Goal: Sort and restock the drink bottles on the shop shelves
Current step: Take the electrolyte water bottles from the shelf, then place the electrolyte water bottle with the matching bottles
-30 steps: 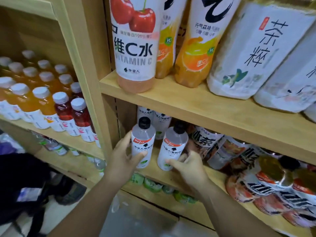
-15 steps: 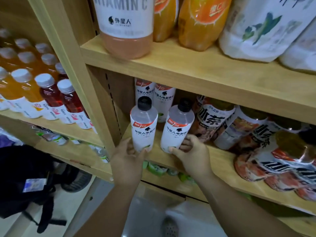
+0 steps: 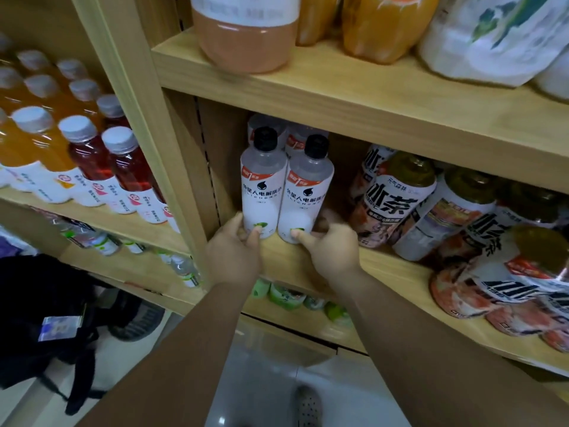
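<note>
Two white-labelled, black-capped bottles stand upright and touching each other at the front left corner of the middle shelf, just right of the wooden upright. The left hand is curled around the base of the left bottle, thumb pressed on the front of its label and fingers wrapped behind at nine o'clock of it. The right hand closes on the base of the right bottle, thumb on the label front, fingers tucked behind at three o'clock. More of the same white bottles stand directly behind the pair, at twelve o'clock. At three o'clock of the pair, a crowd of iced-tea bottles leans and lies tumbled across the shelf. On the upper shelf stand a pink drink bottle and orange ones. At nine o'clock, the neighbouring bay holds rows of orange and red juice bottles with white caps. A black bag sits on the floor at seven o'clock.
</note>
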The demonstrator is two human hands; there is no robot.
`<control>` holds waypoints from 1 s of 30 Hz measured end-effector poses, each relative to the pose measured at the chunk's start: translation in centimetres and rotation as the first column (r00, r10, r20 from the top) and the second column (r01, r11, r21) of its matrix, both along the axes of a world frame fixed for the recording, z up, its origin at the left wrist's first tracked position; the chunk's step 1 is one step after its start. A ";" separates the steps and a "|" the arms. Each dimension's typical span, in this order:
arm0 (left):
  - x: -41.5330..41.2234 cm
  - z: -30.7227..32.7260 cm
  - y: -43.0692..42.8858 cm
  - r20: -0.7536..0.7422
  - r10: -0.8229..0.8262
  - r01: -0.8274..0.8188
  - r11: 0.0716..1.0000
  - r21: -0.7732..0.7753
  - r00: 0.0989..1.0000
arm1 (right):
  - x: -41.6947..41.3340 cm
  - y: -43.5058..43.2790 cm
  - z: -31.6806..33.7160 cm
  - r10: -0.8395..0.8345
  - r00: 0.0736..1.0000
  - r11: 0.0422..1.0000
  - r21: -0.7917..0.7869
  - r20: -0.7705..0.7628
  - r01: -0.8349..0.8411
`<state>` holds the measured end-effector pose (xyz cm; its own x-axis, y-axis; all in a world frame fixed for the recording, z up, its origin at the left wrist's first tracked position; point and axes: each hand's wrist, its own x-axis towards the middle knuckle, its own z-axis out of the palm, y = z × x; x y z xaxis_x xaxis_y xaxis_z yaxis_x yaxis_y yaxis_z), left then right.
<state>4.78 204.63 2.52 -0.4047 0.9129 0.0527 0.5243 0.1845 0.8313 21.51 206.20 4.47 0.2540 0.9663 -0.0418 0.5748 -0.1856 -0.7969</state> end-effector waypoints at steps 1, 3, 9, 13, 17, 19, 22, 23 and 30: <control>0.1 0.2 0.2 0.016 0.016 -0.016 1.000 -0.003 1.000 | -0.2 0.4 0.2 -0.001 0.999 1.000 -0.003 0.036 0.001; 0.3 0.8 0.5 0.049 0.059 -0.059 0.998 0.001 0.997 | -0.5 1.1 0.5 0.005 0.993 0.999 -0.039 0.121 0.000; 2.0 1.3 2.1 0.246 0.201 -0.188 0.979 -0.073 0.948 | -1.5 1.6 0.4 -0.008 0.991 0.998 -0.054 0.136 0.015; 2.1 0.9 2.7 0.255 0.200 -0.183 0.979 -0.089 0.946 | -1.7 1.6 0.2 -0.004 0.993 0.999 -0.031 0.120 0.008; 1.2 0.5 2.7 0.242 0.136 -0.118 0.989 -0.087 0.961 | -1.7 1.6 0.1 -0.009 0.994 0.999 -0.032 0.105 0.012; 1.1 0.5 2.7 0.221 0.084 -0.064 0.993 -0.097 0.972 | -1.8 1.5 0.4 -0.001 0.991 0.999 -0.040 0.134 0.006; 1.2 0.8 2.2 0.207 0.003 0.025 0.991 -0.133 0.978 | -1.8 1.5 0.5 0.004 0.991 0.998 -0.064 0.134 0.004; 1.1 0.8 1.9 0.225 -0.026 0.059 0.988 -0.140 0.974 | -1.9 1.4 0.7 0.006 0.991 0.997 -0.083 0.134 0.005; -0.4 2.1 -2.0 0.280 -0.108 0.146 0.983 -0.115 0.954 | -1.6 -1.8 2.6 -0.016 0.997 0.996 -0.093 -0.078 0.008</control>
